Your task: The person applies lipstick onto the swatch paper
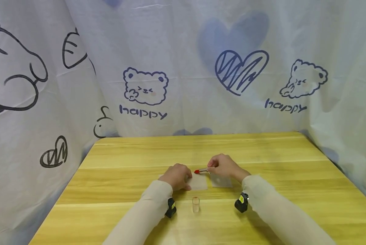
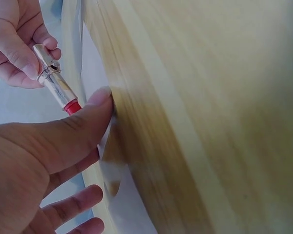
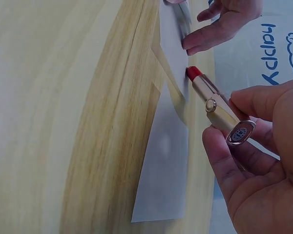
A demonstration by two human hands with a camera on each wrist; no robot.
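Note:
My right hand (image 1: 224, 165) pinches a lipstick (image 3: 217, 100) by its shiny metallic base, the red tip pointing left. The tip is close over a white sheet of paper (image 1: 199, 183). My left hand (image 1: 177, 176) rests at that sheet, its thumb (image 2: 80, 124) lying on the paper and the other fingers loosely spread. Beneath the right hand lies a second white sheet (image 3: 161, 170). In the left wrist view, more white paper (image 2: 129, 209) shows beside the left fingers. A clear lipstick cap (image 1: 196, 205) stands on the table between my forearms.
The wood-grain table (image 1: 124, 153) reaches back to a white cloth (image 1: 186, 102) with drawn bears and hearts. Another cloth side (image 1: 14, 153) hangs along the left. Each wrist wears a small black camera (image 1: 241, 202).

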